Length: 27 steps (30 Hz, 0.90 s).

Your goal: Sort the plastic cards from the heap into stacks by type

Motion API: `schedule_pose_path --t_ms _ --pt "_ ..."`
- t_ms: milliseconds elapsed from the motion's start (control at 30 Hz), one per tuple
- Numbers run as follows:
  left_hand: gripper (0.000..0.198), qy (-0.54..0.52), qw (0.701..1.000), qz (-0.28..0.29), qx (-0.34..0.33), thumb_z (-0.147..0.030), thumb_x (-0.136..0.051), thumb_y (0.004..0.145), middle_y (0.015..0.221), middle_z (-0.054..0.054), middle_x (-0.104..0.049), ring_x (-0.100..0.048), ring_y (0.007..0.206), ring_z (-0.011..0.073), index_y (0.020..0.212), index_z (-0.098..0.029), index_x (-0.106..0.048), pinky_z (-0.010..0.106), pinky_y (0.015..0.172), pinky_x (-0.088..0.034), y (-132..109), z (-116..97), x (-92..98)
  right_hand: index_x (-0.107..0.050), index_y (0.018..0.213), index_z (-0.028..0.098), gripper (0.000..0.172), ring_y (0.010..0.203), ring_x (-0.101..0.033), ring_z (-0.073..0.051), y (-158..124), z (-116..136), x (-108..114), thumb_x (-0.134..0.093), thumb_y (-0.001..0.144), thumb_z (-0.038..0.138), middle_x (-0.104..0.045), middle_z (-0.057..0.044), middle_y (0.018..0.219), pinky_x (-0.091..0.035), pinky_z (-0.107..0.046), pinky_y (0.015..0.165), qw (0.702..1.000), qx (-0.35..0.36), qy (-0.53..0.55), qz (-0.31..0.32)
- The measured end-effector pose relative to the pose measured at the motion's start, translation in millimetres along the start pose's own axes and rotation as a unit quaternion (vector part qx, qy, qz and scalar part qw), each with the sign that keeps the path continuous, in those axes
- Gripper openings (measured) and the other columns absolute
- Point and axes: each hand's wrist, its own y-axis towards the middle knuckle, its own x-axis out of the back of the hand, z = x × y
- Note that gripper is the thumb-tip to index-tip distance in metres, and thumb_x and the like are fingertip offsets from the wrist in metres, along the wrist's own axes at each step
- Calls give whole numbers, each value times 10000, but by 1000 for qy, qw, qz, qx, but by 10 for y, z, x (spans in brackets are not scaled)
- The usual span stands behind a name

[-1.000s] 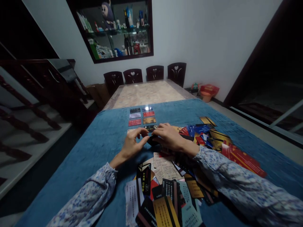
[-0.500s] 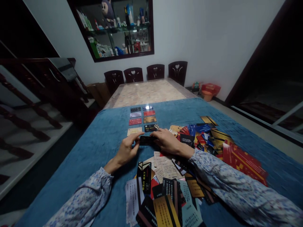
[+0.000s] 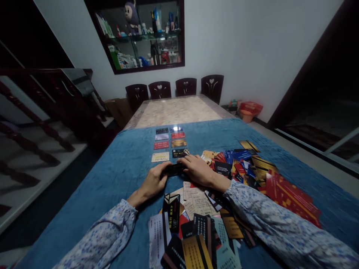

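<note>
My left hand [image 3: 153,182] and my right hand [image 3: 198,170] both pinch a black card [image 3: 175,170], holding it low over the blue cloth [image 3: 112,175]. Just beyond it lie two short columns of cards [image 3: 168,144] laid face up in neat rows, the nearest being a pale card [image 3: 160,157] and a dark card [image 3: 180,152]. A loose heap of cards [image 3: 193,220] lies under and in front of my forearms. Another spread of red, blue and gold cards [image 3: 258,172] lies to the right of my right hand.
The blue cloth covers the near half of a long table; its bare marble top [image 3: 176,111] shows beyond. Several dark chairs [image 3: 174,89] stand at the far end. A wall cabinet [image 3: 146,33] holds bottles. A dark staircase [image 3: 42,112] runs on the left.
Both hands have drawn back toward me with the black card and lowered it near the cloth, below the arranged rows. The pale card in the left column has come into view.
</note>
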Motion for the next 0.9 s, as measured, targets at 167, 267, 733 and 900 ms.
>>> schedule_pose_path --t_ms 167,267,733,900 --pt "367 -31 998 -8 46 -71 -511 795 1032 48 -730 -691 927 182 1128 -176 -625 312 890 -545 12 -29 -8 -519 1262 193 470 1083 -557 -251 -5 -4 3 -693 830 130 -609 -112 1169 -395 -359 833 1000 1 2 -8" --pt "356 -45 997 -21 67 -83 -523 790 975 29 -725 -680 860 168 1115 -181 -629 297 836 -543 29 -40 3 -505 1272 179 510 1087 -552 -257 -9 -12 9 -707 807 130 -601 -115 1189 -395 -368 844 1000 8 0 -15" --pt "329 -61 992 -49 100 -100 -540 802 819 -16 -657 -600 702 130 1109 -195 -609 253 722 -495 55 -36 0 -546 1247 153 464 1049 -472 -292 -16 -34 -11 -645 794 156 -569 -159 1178 -383 -385 801 992 44 -63 -96" --pt "383 -26 996 -56 65 -90 -580 803 956 18 -663 -602 777 137 1173 -187 -569 288 798 -523 87 -50 44 -562 1236 125 418 1047 -455 -299 -19 -28 17 -589 819 146 -557 -177 1184 -397 -389 783 987 53 -63 -136"
